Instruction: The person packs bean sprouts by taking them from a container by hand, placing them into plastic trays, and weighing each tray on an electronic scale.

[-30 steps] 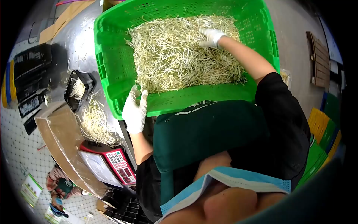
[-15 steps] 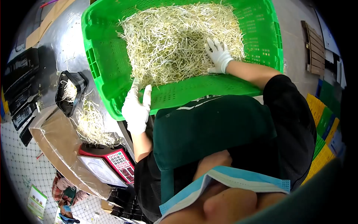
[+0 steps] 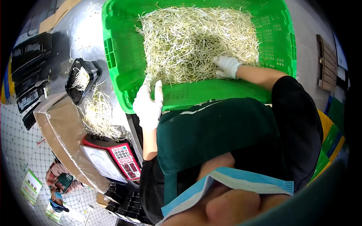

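A large green perforated basket (image 3: pixel 124 56) holds a wide bed of pale bean sprouts (image 3: pixel 177 41). My left hand (image 3: pixel 148 107), in a white glove, rests over the basket's near left rim, thumb and fingers apart. In a matching glove, my right hand (image 3: pixel 227 66) lies on the sprouts near the basket's right front, its fingertips partly sunk among them; whether they grip any is hidden. Left of the basket, a black tray (image 3: pixel 90 71) holds a few sprouts, and a loose heap of sprouts (image 3: pixel 98 116) lies beside it on the metal table.
A red scale (image 3: pixel 122 160) stands near a brown cardboard box (image 3: pixel 62 132) at the left. Black trays (image 3: pixel 32 54) are stacked farther left. Another person (image 3: pixel 62 180) is at the lower left. A wooden pallet (image 3: pixel 326 62) and colored crates are at the right.
My right hand has come nearer along the sprouts, from the back right to the front right, and its fingers have drawn in. My left hand keeps its place at the rim. The view has shifted.
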`<state>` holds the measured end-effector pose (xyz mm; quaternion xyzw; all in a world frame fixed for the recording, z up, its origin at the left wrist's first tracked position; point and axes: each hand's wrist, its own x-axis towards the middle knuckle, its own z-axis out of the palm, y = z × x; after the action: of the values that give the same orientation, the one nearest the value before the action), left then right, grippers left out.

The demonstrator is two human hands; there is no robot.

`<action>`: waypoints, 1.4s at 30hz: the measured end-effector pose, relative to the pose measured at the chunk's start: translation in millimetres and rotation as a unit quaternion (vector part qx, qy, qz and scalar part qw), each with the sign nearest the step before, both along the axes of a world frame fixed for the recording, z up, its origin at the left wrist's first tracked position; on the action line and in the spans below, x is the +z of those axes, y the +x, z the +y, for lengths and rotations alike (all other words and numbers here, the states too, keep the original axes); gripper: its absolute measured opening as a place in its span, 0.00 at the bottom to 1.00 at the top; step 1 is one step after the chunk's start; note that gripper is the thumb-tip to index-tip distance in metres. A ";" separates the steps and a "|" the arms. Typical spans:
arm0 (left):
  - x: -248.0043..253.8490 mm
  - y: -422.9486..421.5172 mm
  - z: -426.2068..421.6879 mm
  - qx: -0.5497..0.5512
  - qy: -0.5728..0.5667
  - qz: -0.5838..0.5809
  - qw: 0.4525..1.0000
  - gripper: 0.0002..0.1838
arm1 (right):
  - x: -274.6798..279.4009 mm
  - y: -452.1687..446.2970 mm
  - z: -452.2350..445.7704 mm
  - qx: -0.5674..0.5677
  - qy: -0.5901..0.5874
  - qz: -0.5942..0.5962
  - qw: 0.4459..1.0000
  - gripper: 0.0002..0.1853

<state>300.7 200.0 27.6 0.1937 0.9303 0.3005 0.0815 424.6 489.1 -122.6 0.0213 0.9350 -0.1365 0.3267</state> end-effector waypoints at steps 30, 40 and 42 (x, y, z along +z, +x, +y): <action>-8.3 -2.1 4.0 0.051 -0.003 0.000 0.999 0.11 | -60.2 -218.3 71.1 -0.224 -0.121 0.047 0.966 0.55; -1.0 -2.4 8.7 0.047 -0.047 -0.020 0.998 0.10 | -98.0 -239.1 84.1 -0.216 -0.065 0.068 0.972 0.57; 1.1 -1.8 11.8 0.073 -0.060 -0.034 0.995 0.10 | -105.2 -238.2 79.0 -0.210 -0.168 -0.021 0.963 0.42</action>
<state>298.9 211.8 28.7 0.1094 0.9552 0.2555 0.1020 186.4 568.1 -227.8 0.1647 0.8661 -0.3569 0.3089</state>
